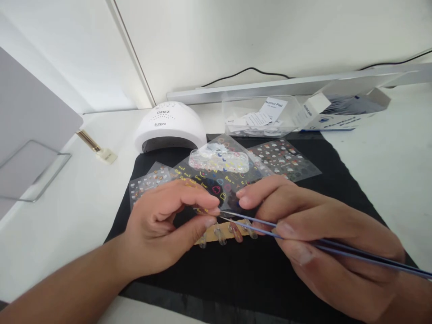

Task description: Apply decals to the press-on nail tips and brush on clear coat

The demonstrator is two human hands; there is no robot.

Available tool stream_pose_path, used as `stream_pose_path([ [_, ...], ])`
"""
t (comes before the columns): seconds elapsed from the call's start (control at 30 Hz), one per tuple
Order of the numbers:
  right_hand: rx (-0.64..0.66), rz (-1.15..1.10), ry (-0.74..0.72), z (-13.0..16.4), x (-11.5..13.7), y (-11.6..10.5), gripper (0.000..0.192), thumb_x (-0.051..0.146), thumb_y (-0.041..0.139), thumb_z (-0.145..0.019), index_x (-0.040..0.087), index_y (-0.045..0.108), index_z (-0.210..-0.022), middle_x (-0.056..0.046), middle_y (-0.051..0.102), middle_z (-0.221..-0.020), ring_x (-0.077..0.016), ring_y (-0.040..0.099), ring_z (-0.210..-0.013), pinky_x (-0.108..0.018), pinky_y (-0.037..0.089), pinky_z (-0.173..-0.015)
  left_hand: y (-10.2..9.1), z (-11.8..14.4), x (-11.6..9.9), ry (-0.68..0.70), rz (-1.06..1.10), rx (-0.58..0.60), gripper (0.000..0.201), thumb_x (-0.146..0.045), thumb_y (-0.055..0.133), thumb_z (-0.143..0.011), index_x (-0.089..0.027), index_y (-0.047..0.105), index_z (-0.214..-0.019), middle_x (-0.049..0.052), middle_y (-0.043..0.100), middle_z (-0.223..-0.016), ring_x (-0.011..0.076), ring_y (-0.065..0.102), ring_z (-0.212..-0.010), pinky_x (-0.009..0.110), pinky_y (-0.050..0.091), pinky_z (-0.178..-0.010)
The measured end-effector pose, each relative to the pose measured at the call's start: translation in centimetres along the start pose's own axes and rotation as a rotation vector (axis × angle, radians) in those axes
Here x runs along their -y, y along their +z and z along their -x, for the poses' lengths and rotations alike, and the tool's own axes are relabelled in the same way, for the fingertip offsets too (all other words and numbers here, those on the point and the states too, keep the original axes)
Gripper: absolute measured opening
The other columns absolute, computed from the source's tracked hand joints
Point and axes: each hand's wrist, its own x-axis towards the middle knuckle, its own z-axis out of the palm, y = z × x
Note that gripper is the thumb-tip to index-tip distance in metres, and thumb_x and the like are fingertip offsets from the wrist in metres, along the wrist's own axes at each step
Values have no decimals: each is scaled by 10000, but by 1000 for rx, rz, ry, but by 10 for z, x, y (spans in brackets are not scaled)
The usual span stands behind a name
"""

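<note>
Tweezers (pixel 337 250) in right grip (pixel 329 225), perhaps touching left (pixel 162 225)

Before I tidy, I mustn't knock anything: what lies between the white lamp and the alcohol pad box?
A clear bin holding alcohol pad packets, as the head view shows.

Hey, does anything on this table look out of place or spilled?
Nothing looks spilled. Mildly untidy at most: the printed sheets overlap at uneven angles on the black mat, and the alcohol pad box is open.
</note>
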Motion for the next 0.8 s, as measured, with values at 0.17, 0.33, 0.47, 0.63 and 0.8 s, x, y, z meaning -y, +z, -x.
stream_pose_path([
  [0.17,29,24,12,0,2,0,322,-10,603,-733,247,687,-909,-17,686,-665,-208,690,-677,-419,632,-736,-1,0,0,9,-27,3,203,-99,743,-858,-253,756,-990,31,771,-916,190,733,-843,345,661,-787],
  [0.33,36,30,14,0,1,-1,292,9,606,-757,249,674,-908,-24,686,-662,-219,693,-668,-435,631,-733,-2,-1,0,30,-44,27,180,-113,733,-869,-253,754,-980,38,769,-892,193,732,-816,334,660,-734],
  [0.47,41,17,30,1,0,-1,287,7,614,-765,245,683,-912,-28,694,-669,-220,696,-663,-435,629,-739,-2,-1,-1,48,-69,40,216,-88,732,-861,-263,749,-987,24,762,-885,178,723,-795,344,646,-776],
  [0.63,44,13,56,2,1,-2,258,32,634,-773,247,686,-907,-25,697,-681,-223,700,-678,-447,635,-748,-5,-4,-3,102,-118,71,200,-90,719,-871,-251,735,-989,38,772,-864,181,716,-761,335,636,-737],
  [0.8,63,5,65,2,3,-3,267,20,616,-767,244,666,-903,-21,689,-681,-211,694,-674,-435,631,-765,-6,-6,-4,138,-153,88,215,-73,710,-868,-250,736,-987,30,781,-862,169,726,-776,302,631,-741],
])
